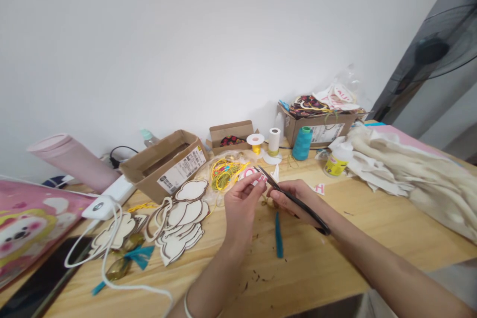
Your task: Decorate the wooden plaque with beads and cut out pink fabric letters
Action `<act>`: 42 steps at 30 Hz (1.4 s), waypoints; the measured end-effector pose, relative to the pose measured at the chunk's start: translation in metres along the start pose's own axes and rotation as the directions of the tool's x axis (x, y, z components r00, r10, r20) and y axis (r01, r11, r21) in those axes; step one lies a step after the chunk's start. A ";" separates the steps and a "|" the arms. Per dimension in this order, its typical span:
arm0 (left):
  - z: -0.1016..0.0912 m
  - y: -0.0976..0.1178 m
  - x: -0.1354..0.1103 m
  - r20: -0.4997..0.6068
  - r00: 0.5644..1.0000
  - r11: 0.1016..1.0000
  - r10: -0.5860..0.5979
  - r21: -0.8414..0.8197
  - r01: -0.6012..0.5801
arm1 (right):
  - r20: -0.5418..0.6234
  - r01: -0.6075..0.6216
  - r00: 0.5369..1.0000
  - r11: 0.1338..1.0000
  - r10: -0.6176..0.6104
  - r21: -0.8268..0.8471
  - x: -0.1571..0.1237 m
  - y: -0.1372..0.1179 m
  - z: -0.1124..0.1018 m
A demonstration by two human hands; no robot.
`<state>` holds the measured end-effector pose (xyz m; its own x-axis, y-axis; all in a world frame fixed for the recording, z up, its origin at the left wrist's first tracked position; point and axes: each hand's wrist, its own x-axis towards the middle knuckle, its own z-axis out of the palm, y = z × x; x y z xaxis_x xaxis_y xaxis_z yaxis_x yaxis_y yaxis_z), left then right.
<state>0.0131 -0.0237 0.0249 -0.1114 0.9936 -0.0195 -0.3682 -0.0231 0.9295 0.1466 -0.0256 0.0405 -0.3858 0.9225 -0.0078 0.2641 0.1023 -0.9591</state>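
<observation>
My left hand [241, 202] pinches a small white piece with pink lettering [249, 173] between thumb and fingertips. In my right hand [298, 198] is a pair of black-handled scissors [307, 209], its blades reaching up to the edge of that piece. Whether the blades are parted is too small to tell. A teal tassel [278, 236] lies on the wooden table just below my hands. Beyond my right hand, another white scrap with a pink letter [319, 189] rests on the tabletop, partly hidden by the hand.
At left are stacked cloud-shaped cutouts [186, 212], a white cable [108, 258], a phone [44, 278] and an open cardboard box [164, 166]. Thread spools, including a teal cone [302, 144], stand behind. A glue bottle [338, 160], a filled box [316, 126] and cream fabric [402, 159] are right.
</observation>
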 end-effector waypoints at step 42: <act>-0.002 0.007 0.006 -0.005 0.997 0.985 0.073 0.156 -0.071 | 0.027 0.128 0.992 0.970 -0.125 -0.207 0.001 0.022 -0.015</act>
<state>0.0079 -0.0182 0.0301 -0.1423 0.9887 0.0467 -0.2107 -0.0764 0.9746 0.1651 -0.0169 0.0238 -0.4392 0.8923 0.1046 0.3900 0.2943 -0.8725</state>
